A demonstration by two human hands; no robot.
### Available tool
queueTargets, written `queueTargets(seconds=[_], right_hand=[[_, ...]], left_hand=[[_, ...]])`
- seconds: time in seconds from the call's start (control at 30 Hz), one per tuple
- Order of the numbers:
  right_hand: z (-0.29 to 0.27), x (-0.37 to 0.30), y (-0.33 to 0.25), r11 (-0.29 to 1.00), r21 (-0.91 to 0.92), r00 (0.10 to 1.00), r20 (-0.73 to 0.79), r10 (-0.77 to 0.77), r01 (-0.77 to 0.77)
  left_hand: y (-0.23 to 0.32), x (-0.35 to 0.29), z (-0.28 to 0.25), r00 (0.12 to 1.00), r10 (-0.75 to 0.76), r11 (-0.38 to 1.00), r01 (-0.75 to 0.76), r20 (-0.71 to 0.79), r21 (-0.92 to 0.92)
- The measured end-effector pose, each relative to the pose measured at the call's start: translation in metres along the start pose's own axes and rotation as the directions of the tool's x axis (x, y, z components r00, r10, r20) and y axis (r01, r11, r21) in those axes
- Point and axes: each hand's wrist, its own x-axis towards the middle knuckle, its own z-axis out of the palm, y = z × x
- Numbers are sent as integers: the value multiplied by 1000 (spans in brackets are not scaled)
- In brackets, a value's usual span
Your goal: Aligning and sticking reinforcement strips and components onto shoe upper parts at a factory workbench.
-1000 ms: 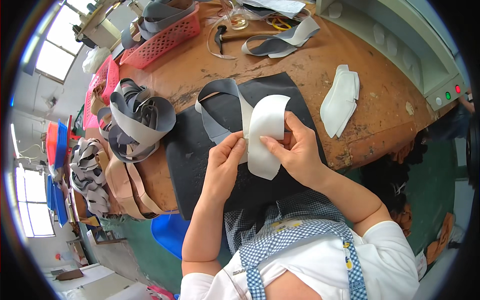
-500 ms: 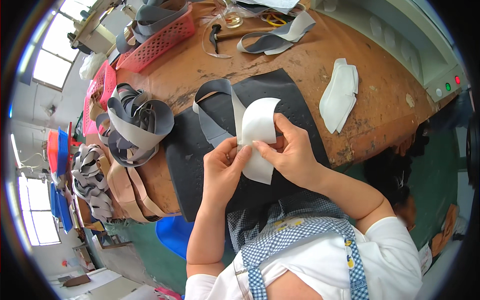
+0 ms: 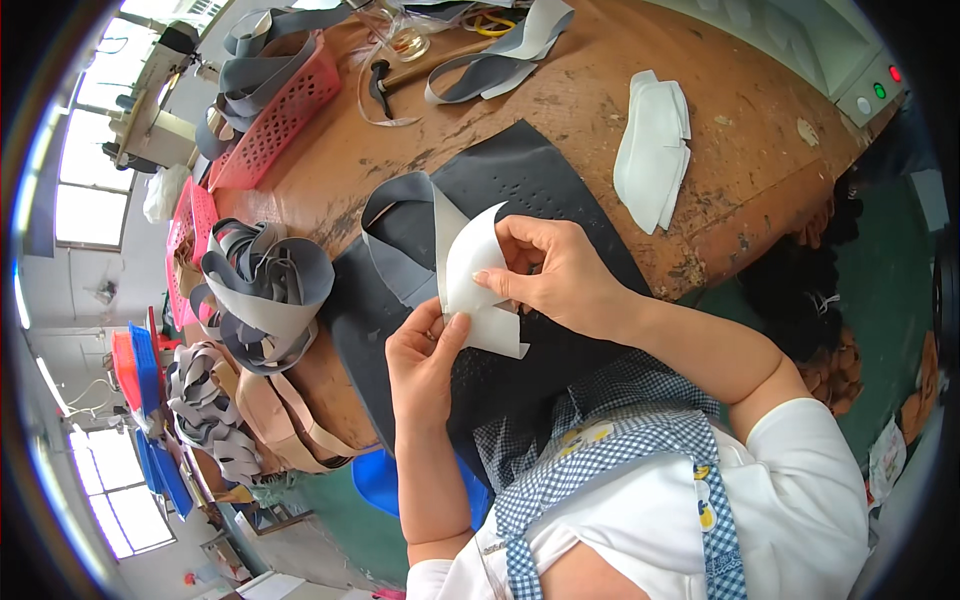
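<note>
Pinching white piece (image 3: 468,262) in right hand (image 3: 550,270), against grey strap (image 3: 398,272) in left hand (image 3: 425,360); keep edges flush between hands, uncreased.

A smooth, faintly satiny face is shown by the white piece (image 3: 466,258). The grey strap (image 3: 402,274) is given a matt, leather-like look. The black mat (image 3: 572,190) is pitted and dull. The brown tabletop (image 3: 745,115) is scuffed and stained. The pink basket (image 3: 285,122) is formed of perforated plastic, the apron (image 3: 610,476) of checked cloth.
</note>
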Motion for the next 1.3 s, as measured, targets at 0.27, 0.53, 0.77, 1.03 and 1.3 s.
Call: queueTargets(seconds=[0.27,0.53,0.77,1.03,1.3], right_hand=[[4,2,3,997,66,999,13,48,-49],[11,-3,1,975,-213,998,1,-67,65],[0,18,-6,988,105,993,-20,-115,116],[2,27,6,996,58,997,-24,-67,69],[21,18,8,998,-9,998,30,-60,61]], left_hand=[[2,0,-2,1000,11,1000,-11,8,-9],[9,-3,2,1000,-2,998,1,20,60],[7,-6,2,996,-33,999,33,78,9],[8,-8,0,997,-19,1000,18,75,6],[8,-13,1,999,-24,1000,25,39,-16]])
